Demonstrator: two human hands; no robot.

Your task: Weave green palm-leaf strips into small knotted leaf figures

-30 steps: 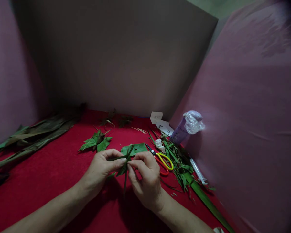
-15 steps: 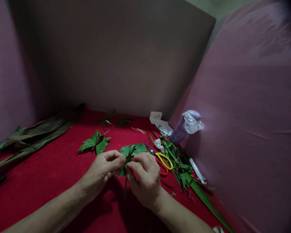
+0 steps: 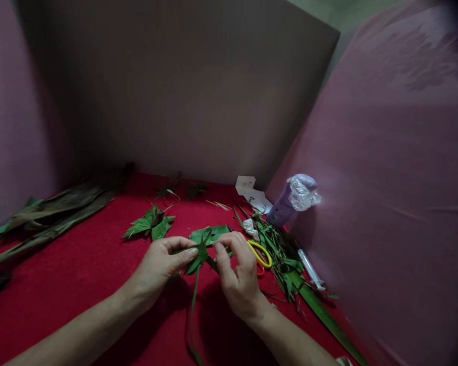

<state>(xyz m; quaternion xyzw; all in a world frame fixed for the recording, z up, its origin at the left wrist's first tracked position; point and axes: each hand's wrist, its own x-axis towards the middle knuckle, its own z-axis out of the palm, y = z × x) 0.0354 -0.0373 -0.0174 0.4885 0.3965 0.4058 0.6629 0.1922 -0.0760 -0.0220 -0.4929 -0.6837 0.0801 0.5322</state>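
Note:
My left hand (image 3: 168,264) pinches a small folded green leaf piece (image 3: 200,253) between thumb and fingers. Pointed tips stick out of the piece, a loop stands at its top, and a long thin strip (image 3: 193,310) dangles from it toward me. My right hand (image 3: 238,269) is just right of the piece, thumb and fingertips pressed together; whether a bit of leaf is between them I cannot make out. Behind the hands lies a flat cut leaf section (image 3: 209,234) on the red cloth. Scissors (image 3: 260,254) with yellow and red handles are partly hidden by my right hand.
Leaf scraps (image 3: 278,254), a syringe (image 3: 310,269) and a long leaf strip (image 3: 328,315) lie at right. A purple container (image 3: 284,206) with plastic wrap leans near white cards (image 3: 256,199). A leaf shape (image 3: 150,223) and large dried leaves (image 3: 61,213) are left. Walls enclose the cloth.
My right hand has drawn away to the right from the leaf piece and covers more of the scissors. The dangling strip now shows at greater length. My left hand has barely moved.

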